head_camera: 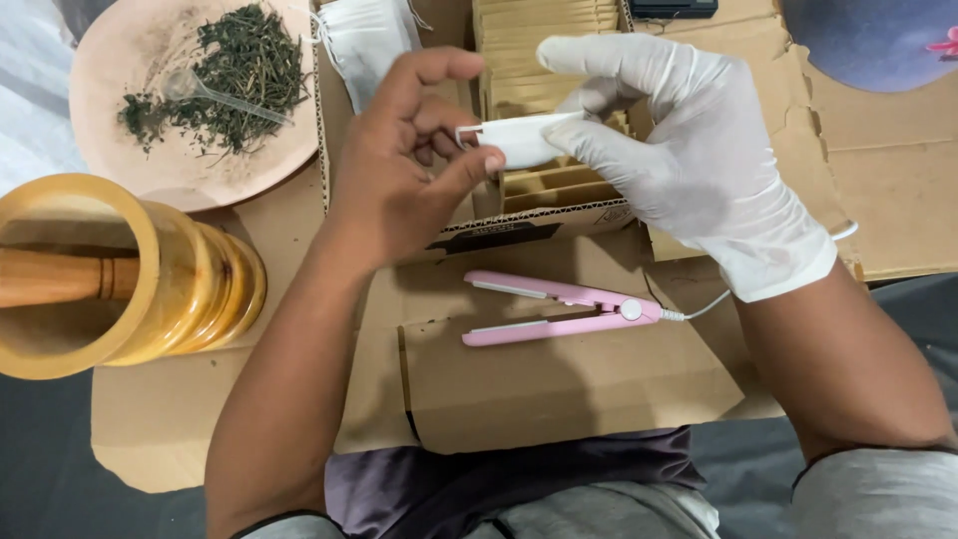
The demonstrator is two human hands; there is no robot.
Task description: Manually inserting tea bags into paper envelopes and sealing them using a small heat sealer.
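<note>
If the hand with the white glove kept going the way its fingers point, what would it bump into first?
Probably the bare left hand. The gloved right hand points left across the small white bag that both hands pinch, so the other hand's fingers come first. Depth is hard to judge.

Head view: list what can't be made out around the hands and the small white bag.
- Small white bag: its contents are hidden, wrapped by the gloved right hand and the bare left hand.
- Wooden mortar: cut off by the left edge; its inside is hidden by the pestle.
- Pink sealing tool: its cord runs under the right wrist.
- Dark object: cut by the top edge.
</note>
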